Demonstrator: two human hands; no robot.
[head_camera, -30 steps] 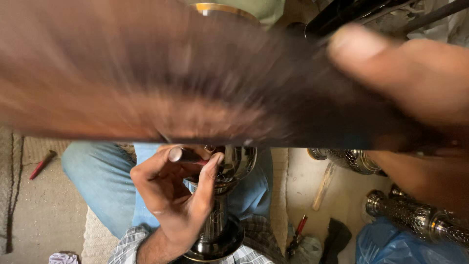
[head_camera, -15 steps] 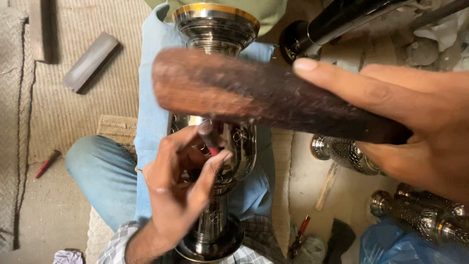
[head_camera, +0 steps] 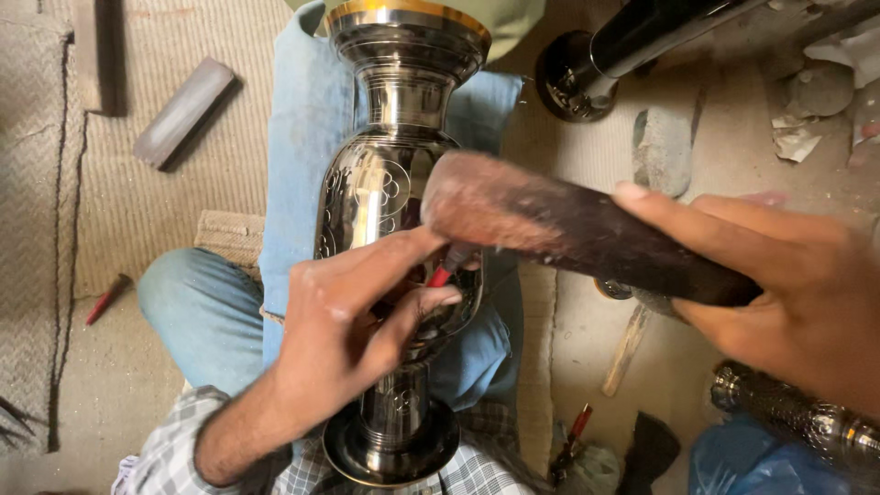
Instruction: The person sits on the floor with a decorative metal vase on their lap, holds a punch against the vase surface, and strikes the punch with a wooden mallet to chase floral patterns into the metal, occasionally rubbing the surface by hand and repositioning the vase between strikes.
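Mallet (head_camera: 587,234) down from raised blur a second ago, head now at red-handled chisel (head_camera: 443,272) top. Right hand (head_camera: 797,293) fingers wrapped shut round mallet handle. Left hand (head_camera: 353,316) fingers pinch chisel against dark engraved vase (head_camera: 394,192) lying across my lap; strike landing

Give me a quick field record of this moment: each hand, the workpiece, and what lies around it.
left hand: pinches a small red-tipped tool against the vase
right hand: grips a dark wooden mallet, its head just above the tool
workpiece: shiny dark metal vase with engraved flowers, gold rim, lying along the lap on blue cloth
surroundings: grey block on the woven mat; another metal vessel upper right
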